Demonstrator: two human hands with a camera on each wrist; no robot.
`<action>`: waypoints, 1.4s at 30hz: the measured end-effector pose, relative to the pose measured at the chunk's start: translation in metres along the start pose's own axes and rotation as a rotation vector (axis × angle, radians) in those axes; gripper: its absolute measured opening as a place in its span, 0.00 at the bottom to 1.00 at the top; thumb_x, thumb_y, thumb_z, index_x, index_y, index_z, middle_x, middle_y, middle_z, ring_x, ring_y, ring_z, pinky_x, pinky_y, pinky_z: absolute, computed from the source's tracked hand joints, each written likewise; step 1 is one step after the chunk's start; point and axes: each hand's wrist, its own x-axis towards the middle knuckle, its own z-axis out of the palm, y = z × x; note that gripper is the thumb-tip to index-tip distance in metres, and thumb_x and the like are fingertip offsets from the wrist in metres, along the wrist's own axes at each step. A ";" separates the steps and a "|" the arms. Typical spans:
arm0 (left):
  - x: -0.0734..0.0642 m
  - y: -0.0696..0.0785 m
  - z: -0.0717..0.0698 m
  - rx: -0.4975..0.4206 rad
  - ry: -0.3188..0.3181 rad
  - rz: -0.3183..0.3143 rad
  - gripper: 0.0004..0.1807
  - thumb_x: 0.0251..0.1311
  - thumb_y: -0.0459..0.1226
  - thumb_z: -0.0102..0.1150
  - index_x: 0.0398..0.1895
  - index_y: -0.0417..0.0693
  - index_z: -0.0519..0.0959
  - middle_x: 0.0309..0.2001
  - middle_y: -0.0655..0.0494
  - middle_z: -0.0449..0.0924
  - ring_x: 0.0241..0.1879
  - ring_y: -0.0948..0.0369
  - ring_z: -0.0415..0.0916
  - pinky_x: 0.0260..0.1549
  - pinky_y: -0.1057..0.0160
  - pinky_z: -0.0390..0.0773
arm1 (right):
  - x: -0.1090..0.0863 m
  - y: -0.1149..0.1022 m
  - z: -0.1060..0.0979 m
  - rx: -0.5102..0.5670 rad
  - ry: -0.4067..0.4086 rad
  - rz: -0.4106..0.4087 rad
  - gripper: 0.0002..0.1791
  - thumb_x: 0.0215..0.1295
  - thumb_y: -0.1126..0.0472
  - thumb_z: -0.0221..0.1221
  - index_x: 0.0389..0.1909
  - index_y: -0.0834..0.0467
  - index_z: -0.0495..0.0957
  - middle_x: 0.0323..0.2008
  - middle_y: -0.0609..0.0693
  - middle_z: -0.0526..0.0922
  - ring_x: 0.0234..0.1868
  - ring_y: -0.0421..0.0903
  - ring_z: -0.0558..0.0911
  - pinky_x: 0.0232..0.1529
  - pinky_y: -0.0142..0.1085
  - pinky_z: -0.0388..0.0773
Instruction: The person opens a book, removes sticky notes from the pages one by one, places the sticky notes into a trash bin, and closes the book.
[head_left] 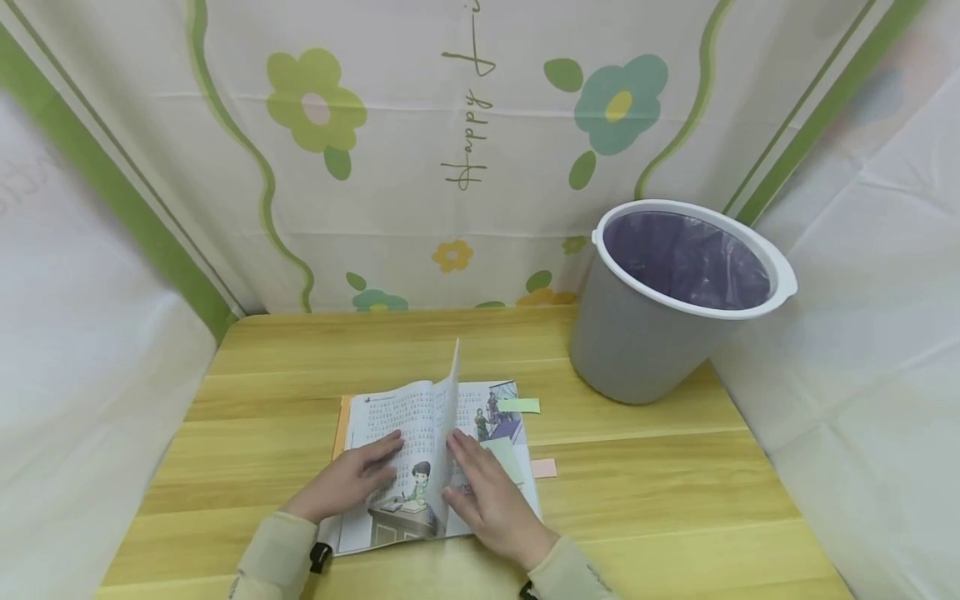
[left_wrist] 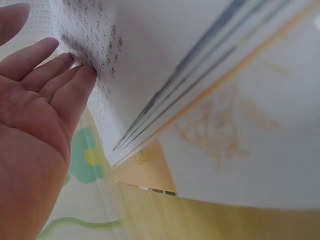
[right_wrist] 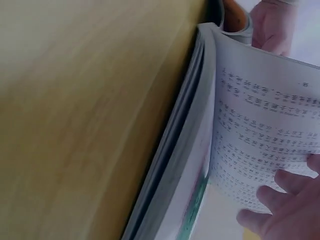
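Note:
An illustrated book (head_left: 401,417) lies spread on the table, and one page (head_left: 452,400) stands nearly upright near its middle. My left hand (head_left: 352,479) rests on the left page, its fingers extended; the left wrist view shows the fingertips (left_wrist: 89,72) at the printed text. My right hand (head_left: 498,504) touches the right side of the raised page with straight fingers, which appear spread over the lines of print in the right wrist view. On the right-hand page is a pale green sticky note (head_left: 504,460). A green tab (head_left: 519,406) and a pink tab (head_left: 543,468) jut past the page edge.
At the table's back right stands a grey bin (head_left: 637,333) with a white rim and a purple liner (head_left: 675,258). The wooden table (head_left: 645,492) meets a flower-printed curtain (head_left: 405,200) at the back, and white cloth hangs on both sides.

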 end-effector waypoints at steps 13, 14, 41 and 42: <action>-0.001 -0.002 0.000 -0.060 -0.008 -0.001 0.31 0.71 0.45 0.54 0.73 0.42 0.65 0.73 0.47 0.62 0.71 0.47 0.59 0.66 0.45 0.58 | 0.007 0.004 0.008 -0.196 -0.109 -0.042 0.38 0.75 0.37 0.42 0.80 0.47 0.46 0.78 0.56 0.48 0.76 0.61 0.50 0.67 0.64 0.55; -0.001 -0.003 -0.001 -0.064 -0.009 -0.005 0.31 0.72 0.45 0.54 0.73 0.42 0.64 0.72 0.47 0.62 0.70 0.47 0.59 0.66 0.46 0.59 | 0.008 0.005 0.009 -0.201 -0.119 -0.049 0.39 0.75 0.37 0.42 0.80 0.47 0.46 0.78 0.56 0.48 0.76 0.61 0.51 0.68 0.62 0.56; -0.012 -0.002 -0.045 -0.085 0.280 -0.219 0.35 0.79 0.53 0.25 0.75 0.35 0.55 0.70 0.35 0.62 0.68 0.36 0.60 0.65 0.38 0.59 | 0.025 -0.011 0.020 -0.280 -0.350 0.002 0.40 0.71 0.33 0.44 0.79 0.41 0.48 0.79 0.55 0.41 0.75 0.61 0.51 0.68 0.59 0.58; -0.012 -0.001 -0.049 -0.046 0.315 -0.195 0.35 0.79 0.52 0.27 0.75 0.35 0.55 0.70 0.36 0.62 0.67 0.36 0.60 0.65 0.38 0.59 | 0.025 -0.011 0.020 -0.282 -0.353 0.003 0.40 0.71 0.32 0.44 0.79 0.41 0.48 0.79 0.55 0.40 0.75 0.61 0.51 0.68 0.59 0.58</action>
